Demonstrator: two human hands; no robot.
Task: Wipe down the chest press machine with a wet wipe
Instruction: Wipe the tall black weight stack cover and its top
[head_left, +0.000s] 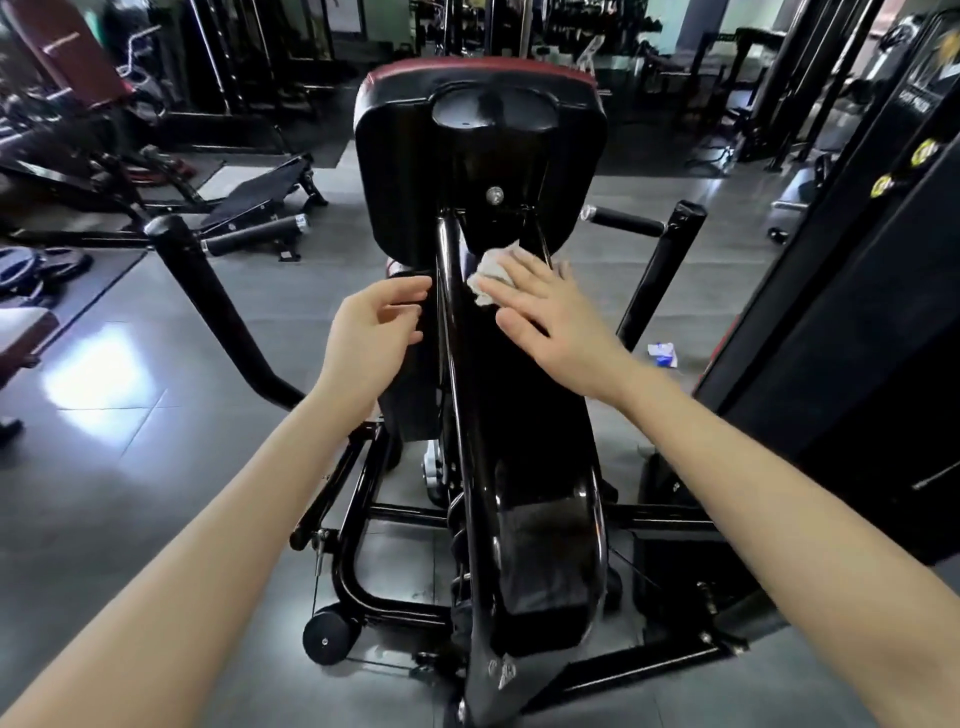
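White wipe (494, 267), just one, lies on the machine (524, 415) under the flat right hand (550, 322); the left hand (371, 338) is beside it, loosely curled and empty.

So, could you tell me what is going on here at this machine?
A person is at the back of the chest press machine, cleaning it. The right hand presses a crumpled white wipe with straight fingers against the glossy black frame, just below the rear of the backrest. The left hand is beside the frame, fingers loosely curled, holding nothing. A small blue and white packet lies on the floor to the right.
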